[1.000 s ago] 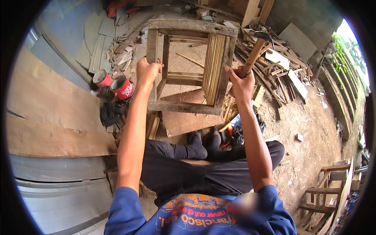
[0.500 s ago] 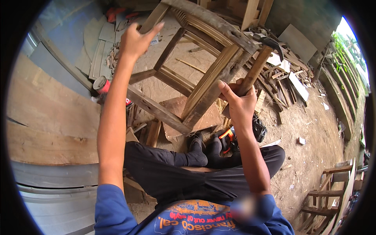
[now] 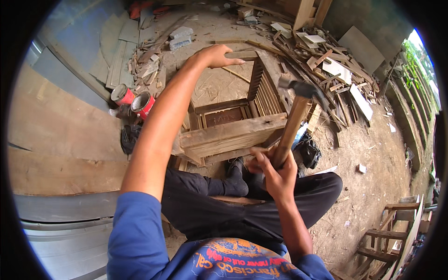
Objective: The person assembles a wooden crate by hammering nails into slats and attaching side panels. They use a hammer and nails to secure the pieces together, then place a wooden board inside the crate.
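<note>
A bare wooden chair frame (image 3: 232,132) lies tipped over on the dirt floor in front of my crossed legs, its slatted back pointing away from me. My left hand (image 3: 215,55) reaches far forward and grips the chair's top rail. My right hand (image 3: 274,169) is closed around the wooden handle of a hammer (image 3: 295,119); its dark metal head stands up above the chair's near rail, to the right of the slats.
Two red cans (image 3: 134,99) stand on the left by large plywood sheets (image 3: 51,135). A heap of wood offcuts (image 3: 322,56) fills the far right. Another wooden frame (image 3: 391,233) stands at the lower right. Grey blocks (image 3: 179,37) lie at the back.
The chair frame has been tipped from upright down onto the floor, back pointing away. My left hand followed its top rail forward. The hammer has come nearer and more upright.
</note>
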Tool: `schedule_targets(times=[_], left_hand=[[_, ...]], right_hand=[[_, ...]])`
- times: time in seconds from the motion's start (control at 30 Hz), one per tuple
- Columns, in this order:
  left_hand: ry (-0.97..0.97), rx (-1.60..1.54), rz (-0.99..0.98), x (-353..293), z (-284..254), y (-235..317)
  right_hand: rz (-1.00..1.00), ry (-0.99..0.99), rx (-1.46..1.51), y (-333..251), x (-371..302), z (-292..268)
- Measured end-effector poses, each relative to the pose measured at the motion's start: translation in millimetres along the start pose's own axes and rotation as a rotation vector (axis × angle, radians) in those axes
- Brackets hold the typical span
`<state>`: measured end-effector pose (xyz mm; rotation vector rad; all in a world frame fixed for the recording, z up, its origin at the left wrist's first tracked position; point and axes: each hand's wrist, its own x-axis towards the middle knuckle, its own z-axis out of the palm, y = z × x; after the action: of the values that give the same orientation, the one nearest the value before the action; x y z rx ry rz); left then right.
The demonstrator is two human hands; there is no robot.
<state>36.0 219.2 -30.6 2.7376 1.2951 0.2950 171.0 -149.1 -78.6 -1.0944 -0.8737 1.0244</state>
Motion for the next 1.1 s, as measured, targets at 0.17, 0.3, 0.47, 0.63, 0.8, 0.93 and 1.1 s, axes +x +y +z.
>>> schedule_targets(times=[0.17,0.3,0.47,0.63,0.8,0.93,1.1], left_hand=[[-0.178,-0.099,-0.097,7,9,-19],[0.076,-0.054,0.077,-27,-1,28],[-0.079,-0.260,0.264,-146,-16,101],[0.001,0.113,0.120,-201,2,144],[-0.046,0.055,0.017,-198,11,154],[0.013,0.078,0.065,-200,12,153],[0.000,0.092,0.085,-203,9,151]], right_hand=[[0.153,0.129,-0.138,-1,-27,-42],[0.017,0.346,-0.092,17,-25,-55],[0.028,0.440,-0.034,17,-20,-75],[0.024,0.420,-0.099,9,-10,-74],[-0.060,0.319,-0.132,-16,-5,-61],[-0.063,0.204,-0.132,-34,-2,-52],[-0.008,0.189,-0.122,-31,5,-36]])
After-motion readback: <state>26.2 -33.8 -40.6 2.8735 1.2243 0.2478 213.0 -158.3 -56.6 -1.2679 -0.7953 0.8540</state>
